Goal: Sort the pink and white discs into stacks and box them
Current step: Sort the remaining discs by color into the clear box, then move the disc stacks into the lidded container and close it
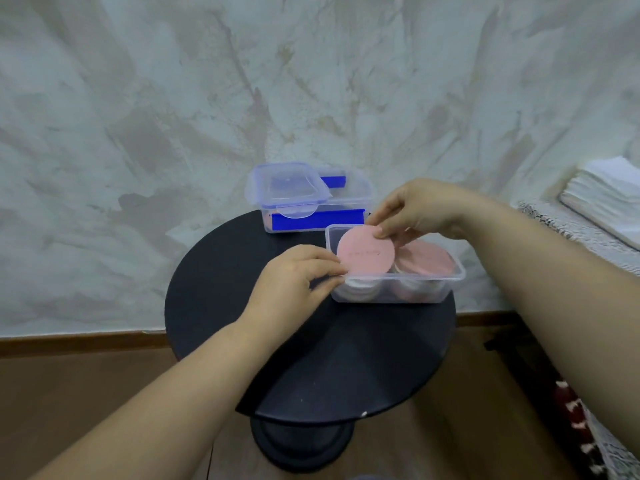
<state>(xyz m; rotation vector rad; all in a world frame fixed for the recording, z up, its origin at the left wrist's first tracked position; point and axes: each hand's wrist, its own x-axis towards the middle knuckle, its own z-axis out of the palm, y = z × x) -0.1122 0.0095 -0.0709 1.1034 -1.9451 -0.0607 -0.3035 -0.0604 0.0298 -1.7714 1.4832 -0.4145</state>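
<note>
Head view: black table [311, 344], mottled wall [138, 98]; pink disc [364, 255] over box [420, 279].

Open tub [394, 296] sitting on the desk [311, 358], right of centre, toward the far edge. Two disc stacks lying in it: left stack [360, 289], right stack [424, 263]. Single disc [365, 252] hovering over the left stack, left hand [291, 275] pinching its near-left edge, right hand [415, 206] pinching its far-right edge. Storage box [277, 223] standing behind the tub, slightly left, lid [287, 188] resting askew on top. Pile of folded sheets [602, 199] lying off the desk, far right.
</note>
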